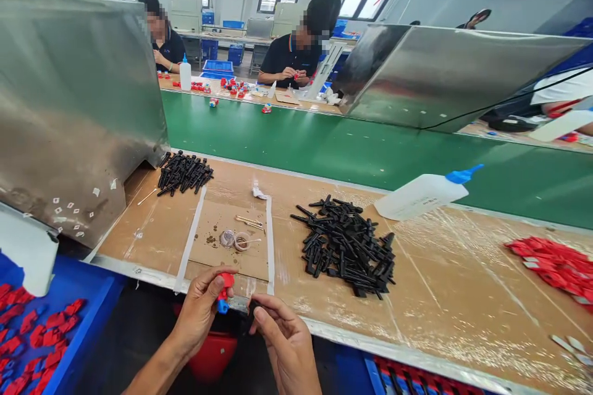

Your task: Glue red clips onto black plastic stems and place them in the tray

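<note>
My left hand [200, 308] pinches a small red and blue plastic part [225, 289], its blue end pointing down. Close to it on the right, my right hand [282, 336] has its fingers closed on a small black plastic part [252, 311], partly hidden by the fingers. The two parts are apart, both held just in front of the table's edge. Beyond my hands lies a taped-down cardboard sheet [222, 268] bearing little open pots [241, 242] and cotton swabs [250, 223]. To its right is a large heap of black parts [347, 244]; a smaller black heap [184, 173] lies at the back left.
A white bottle with a blue nozzle [421, 196] leans by the green conveyor belt [296, 139]. Red parts [553, 265] lie far right. A blue bin [88, 333] with red pieces stands lower left. Metal panels [78, 105] flank the bench. Two people [301, 43] work opposite.
</note>
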Available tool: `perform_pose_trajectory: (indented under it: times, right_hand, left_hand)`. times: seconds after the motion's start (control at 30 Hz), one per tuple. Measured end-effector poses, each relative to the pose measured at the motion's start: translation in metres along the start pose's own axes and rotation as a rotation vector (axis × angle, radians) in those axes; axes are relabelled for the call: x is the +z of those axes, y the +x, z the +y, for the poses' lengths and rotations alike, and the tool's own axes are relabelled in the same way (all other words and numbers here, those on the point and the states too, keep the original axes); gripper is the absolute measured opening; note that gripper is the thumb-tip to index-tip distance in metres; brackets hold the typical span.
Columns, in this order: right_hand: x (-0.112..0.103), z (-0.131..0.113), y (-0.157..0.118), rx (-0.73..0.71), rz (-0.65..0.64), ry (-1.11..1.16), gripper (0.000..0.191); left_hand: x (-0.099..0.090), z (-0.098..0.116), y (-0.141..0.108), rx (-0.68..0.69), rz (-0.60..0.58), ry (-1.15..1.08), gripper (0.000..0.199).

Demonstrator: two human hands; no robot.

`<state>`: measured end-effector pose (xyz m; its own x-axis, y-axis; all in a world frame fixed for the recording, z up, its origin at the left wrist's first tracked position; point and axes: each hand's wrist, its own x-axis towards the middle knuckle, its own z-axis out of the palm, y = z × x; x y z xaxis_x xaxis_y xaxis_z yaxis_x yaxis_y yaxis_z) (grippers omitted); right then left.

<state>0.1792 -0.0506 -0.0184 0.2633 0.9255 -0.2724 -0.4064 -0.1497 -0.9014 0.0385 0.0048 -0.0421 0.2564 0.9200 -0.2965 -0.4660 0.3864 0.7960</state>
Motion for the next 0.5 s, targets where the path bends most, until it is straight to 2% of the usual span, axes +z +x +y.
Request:
perform_pose_trajectory:
  times: [0.23, 0.5]
  right_hand:
    - [0.006, 0.010, -0.004, -0.111, 0.012, -0.218, 0.023]
    - [0.013, 0.013, -0.008, -0.372, -0.008, -0.463, 0.015]
  left_hand:
    - [0.008, 0.010, -0.010, 0.165, -0.034, 0.444, 0.028]
    - [0.013, 0.013, -0.019, 0.194, -0.100, 0.541, 0.025]
